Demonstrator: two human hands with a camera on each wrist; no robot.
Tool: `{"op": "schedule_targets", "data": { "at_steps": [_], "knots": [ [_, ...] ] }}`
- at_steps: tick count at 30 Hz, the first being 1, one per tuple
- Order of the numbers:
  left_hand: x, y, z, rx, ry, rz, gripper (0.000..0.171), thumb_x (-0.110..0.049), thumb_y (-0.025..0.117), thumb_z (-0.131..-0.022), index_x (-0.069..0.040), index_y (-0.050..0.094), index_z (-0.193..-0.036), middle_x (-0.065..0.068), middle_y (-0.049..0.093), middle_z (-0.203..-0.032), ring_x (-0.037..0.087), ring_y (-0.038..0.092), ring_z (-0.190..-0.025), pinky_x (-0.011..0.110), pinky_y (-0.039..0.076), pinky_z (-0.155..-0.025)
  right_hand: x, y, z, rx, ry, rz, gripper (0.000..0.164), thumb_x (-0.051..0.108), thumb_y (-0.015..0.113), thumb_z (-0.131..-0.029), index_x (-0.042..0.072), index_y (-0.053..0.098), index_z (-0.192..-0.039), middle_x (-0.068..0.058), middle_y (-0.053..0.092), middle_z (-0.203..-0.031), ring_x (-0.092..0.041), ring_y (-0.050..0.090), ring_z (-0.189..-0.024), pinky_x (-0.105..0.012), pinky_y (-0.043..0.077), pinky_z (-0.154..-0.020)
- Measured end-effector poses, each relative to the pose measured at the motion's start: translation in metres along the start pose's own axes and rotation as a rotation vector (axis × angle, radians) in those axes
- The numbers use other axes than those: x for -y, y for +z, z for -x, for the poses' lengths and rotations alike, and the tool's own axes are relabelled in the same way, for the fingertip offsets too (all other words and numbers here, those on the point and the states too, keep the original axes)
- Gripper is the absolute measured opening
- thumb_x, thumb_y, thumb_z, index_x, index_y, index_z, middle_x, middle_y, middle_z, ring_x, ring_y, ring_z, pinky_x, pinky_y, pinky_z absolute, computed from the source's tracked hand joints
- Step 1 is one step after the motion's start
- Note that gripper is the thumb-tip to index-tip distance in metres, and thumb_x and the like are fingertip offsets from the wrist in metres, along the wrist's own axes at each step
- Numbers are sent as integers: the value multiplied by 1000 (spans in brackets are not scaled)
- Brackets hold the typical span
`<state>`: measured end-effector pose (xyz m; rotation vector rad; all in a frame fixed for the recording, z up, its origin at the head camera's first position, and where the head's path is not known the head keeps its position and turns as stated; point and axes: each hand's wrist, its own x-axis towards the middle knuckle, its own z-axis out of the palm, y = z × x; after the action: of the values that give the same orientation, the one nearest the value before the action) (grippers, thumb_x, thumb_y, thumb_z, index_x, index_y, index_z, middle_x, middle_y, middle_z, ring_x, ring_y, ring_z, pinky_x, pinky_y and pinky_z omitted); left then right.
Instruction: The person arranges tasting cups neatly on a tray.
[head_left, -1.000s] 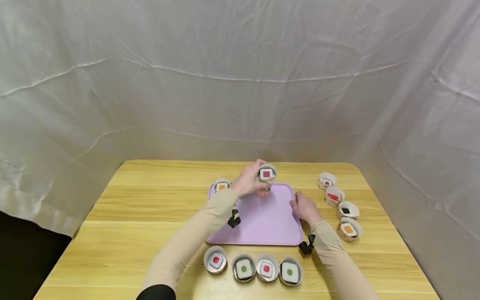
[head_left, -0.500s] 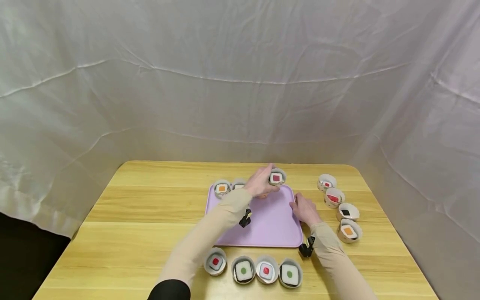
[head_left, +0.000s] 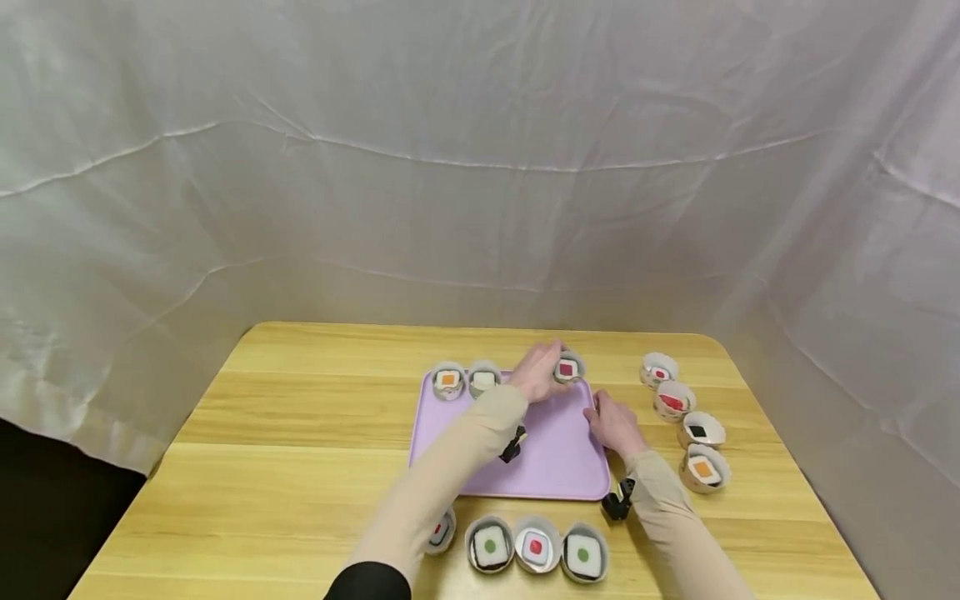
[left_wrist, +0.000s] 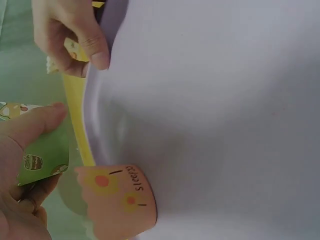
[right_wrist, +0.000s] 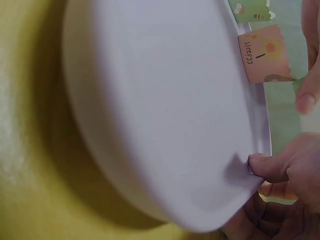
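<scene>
My left hand (head_left: 536, 375) grips a green paper cup (left_wrist: 47, 157) between thumb and fingers, above the far right corner of the lilac tray (head_left: 551, 450). Inside the cup is a white sushi piece with a dark red centre (head_left: 568, 368). A pink paper cup (left_wrist: 122, 200) stands on the tray beside the held one; the left hand hides it in the head view. Two more paper cups with sushi pieces, one orange-topped (head_left: 447, 379) and one pale (head_left: 483, 377), stand along the tray's far edge. My right hand (head_left: 615, 423) pinches the tray's right rim, thumb inside.
Several paper cups (head_left: 705, 468) with sushi pieces line the table's right side. Another row of cups (head_left: 491, 543) stands along the tray's near edge; the left sleeve partly covers its leftmost cup. Pale curtains (head_left: 480, 208) hang behind the wooden table (head_left: 315, 417).
My left hand has carried its cup rightward and lower, from over the tray's far middle to its far right corner. The pale-topped cup has come into sight. The right hand keeps its hold.
</scene>
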<state>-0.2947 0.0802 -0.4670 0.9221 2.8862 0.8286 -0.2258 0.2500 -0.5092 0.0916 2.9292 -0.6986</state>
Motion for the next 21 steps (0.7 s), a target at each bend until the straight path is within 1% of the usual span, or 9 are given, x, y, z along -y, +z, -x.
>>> {"op": "schedule_targets", "data": {
  "at_steps": [2,4,7,9,12,14,16,19,21],
  "knots": [
    [-2,3,-1,10,-21,-17,56,-24,83,-84,-10,55,-131,7,68,-117,21,63,-111,28,55,-90,-1,-1,0,-2,1,-2,28,19,53,-101,-4,53,-117,-25,67,-98,-36,65,-86,-50,54,-79],
    [-3,6,-1,29,-50,-32,57,-28,82,-84,-12,54,-132,7,67,-117,21,62,-110,31,56,-84,-1,-1,1,-3,-2,3,27,18,53,-101,-5,53,-115,-25,67,-98,-36,65,-87,-51,53,-80],
    [-4,10,-1,42,-84,-62,59,-32,82,-84,-14,53,-133,5,68,-120,22,61,-114,36,57,-82,-2,-1,1,-3,-5,5,27,18,53,-101,-4,53,-115,-25,67,-99,-37,65,-88,-53,53,-82],
    [-4,12,-1,45,-95,-68,59,-32,82,-84,-15,53,-132,5,68,-122,24,61,-118,40,57,-84,-3,-1,1,-5,-9,4,27,18,53,-101,-5,53,-116,-26,67,-99,-38,65,-89,-53,53,-82],
    [-5,15,-1,45,-91,-59,60,-30,84,-82,-14,54,-131,4,69,-122,25,61,-122,42,55,-95,-3,-1,1,-5,-8,0,27,18,53,-101,-5,53,-116,-26,67,-99,-38,65,-88,-53,54,-81],
    [-6,17,-1,46,-73,-58,60,-29,84,-82,-12,54,-131,6,70,-123,26,61,-125,42,49,-109,-3,-1,0,-6,-9,0,27,17,53,-101,-6,53,-116,-26,67,-99,-37,65,-88,-53,54,-80],
    [-6,19,-1,45,-48,-88,61,-29,84,-82,-10,54,-131,6,71,-123,25,62,-126,41,38,-121,-4,-1,0,-5,-8,1,27,17,53,-101,-6,53,-116,-26,67,-99,-37,65,-88,-53,54,-80],
    [-6,23,-1,44,-39,-187,62,-36,82,-83,-10,55,-132,5,71,-126,22,62,-126,42,21,-129,-4,-2,0,-3,-11,6,28,17,52,-101,-7,53,-117,-26,67,-100,-38,66,-89,-54,53,-82],
    [-6,25,-1,50,-48,-251,65,-41,81,-83,-11,56,-134,3,70,-129,21,61,-128,44,16,-130,-4,-2,0,-2,-13,10,29,17,52,-101,-7,53,-117,-27,68,-101,-38,66,-90,-55,53,-84]
  ]
}}
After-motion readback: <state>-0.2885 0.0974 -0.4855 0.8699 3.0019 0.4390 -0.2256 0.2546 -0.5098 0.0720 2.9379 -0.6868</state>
